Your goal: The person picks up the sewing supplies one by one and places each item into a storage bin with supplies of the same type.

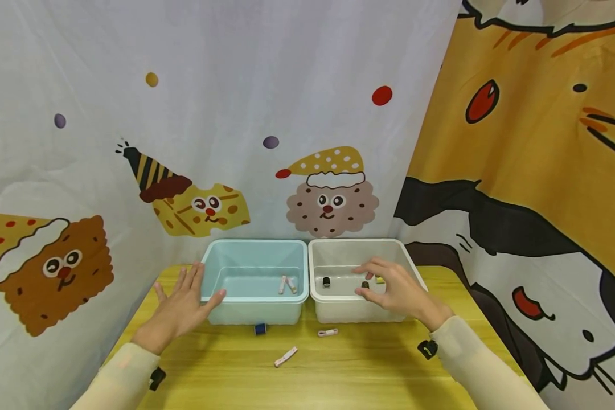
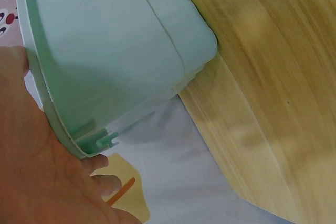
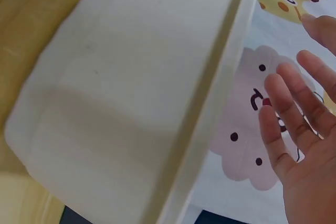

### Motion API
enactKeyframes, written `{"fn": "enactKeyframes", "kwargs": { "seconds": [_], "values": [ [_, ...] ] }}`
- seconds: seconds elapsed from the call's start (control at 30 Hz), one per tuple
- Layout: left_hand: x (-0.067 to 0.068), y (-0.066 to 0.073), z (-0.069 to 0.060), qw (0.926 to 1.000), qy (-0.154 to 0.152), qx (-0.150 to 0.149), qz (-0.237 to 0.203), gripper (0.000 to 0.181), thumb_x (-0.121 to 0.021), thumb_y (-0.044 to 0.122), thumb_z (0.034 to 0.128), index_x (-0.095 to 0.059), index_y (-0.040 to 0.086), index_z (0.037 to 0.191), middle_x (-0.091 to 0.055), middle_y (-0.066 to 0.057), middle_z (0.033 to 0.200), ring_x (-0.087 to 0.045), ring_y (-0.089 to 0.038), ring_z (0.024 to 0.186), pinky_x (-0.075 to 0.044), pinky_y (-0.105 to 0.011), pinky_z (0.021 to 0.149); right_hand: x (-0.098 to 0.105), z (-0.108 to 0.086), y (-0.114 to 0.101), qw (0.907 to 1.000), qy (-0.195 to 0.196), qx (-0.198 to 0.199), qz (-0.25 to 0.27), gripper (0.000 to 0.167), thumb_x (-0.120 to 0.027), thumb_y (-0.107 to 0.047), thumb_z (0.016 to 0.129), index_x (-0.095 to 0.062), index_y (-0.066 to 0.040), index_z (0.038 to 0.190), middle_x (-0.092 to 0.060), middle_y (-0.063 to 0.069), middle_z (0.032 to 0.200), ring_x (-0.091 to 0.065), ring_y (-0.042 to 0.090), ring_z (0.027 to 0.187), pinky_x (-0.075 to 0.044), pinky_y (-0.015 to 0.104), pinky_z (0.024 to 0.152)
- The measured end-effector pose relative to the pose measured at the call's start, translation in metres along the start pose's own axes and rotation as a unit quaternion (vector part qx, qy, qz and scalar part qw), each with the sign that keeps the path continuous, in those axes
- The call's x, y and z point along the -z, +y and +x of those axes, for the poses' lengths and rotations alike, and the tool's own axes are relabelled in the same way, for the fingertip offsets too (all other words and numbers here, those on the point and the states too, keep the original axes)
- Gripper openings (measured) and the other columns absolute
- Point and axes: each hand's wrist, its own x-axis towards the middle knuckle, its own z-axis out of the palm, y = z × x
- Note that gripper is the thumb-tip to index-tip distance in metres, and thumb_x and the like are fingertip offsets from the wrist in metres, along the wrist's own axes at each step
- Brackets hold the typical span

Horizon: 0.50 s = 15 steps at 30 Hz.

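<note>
My left hand [image 1: 181, 310] rests on the left rim of the light blue bin [image 1: 256, 312], its fingers straight; the left wrist view shows that hand [image 2: 47, 150] along the bin's edge. Over the white bin [image 1: 359, 311] hovers my right hand [image 1: 397, 287], thumb and fingers apart. Nothing shows between those spread fingers [image 3: 286, 95] in the right wrist view. Inside the white bin are a black thread spool [image 1: 326, 282], a dark spool [image 1: 365, 285] below the right fingers, and a yellow item [image 1: 380, 280] partly hidden by them. Two small pale folded strips, one a pinkish strip [image 1: 282, 285], lie in the blue bin.
On the wooden table [image 1: 225, 376], a dark blue thread spool [image 1: 260, 329] lies before the blue bin. One pinkish folded strip [image 1: 328, 332] lies before the white bin, another pale strip [image 1: 286, 357] nearer me. A printed cartoon curtain [image 1: 266, 85] hangs behind the bins.
</note>
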Motion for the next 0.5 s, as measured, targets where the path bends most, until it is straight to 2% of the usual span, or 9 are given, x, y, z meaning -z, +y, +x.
{"fn": "enactKeyframes", "kwargs": {
  "seconds": [0.2,0.5],
  "values": [
    [0.000,0.001,-0.001,1.0000,0.003,0.000,0.000,0.119,-0.045,0.086,0.1126,-0.011,-0.003,0.186,-0.009,-0.028,0.195,-0.008,-0.062,0.179,0.012,-0.103,0.122,-0.009,-0.011,-0.008,0.9989,0.034,0.032,0.009,0.047,-0.101,-0.011,0.091,-0.084,-0.018,0.134,-0.083,-0.005,0.126,-0.075,0.005,0.097,-0.064,0.026,0.086],
    [0.000,0.001,-0.001,1.0000,0.006,0.001,0.003,0.120,-0.045,0.085,0.1127,-0.011,-0.003,0.186,-0.009,-0.029,0.195,-0.008,-0.063,0.179,0.012,-0.103,0.122,-0.026,-0.028,-0.018,0.9968,0.057,0.046,0.031,0.053,-0.099,-0.008,0.092,-0.082,-0.018,0.142,-0.081,-0.003,0.129,-0.075,0.014,0.095,-0.062,0.023,0.083]
  ]
}}
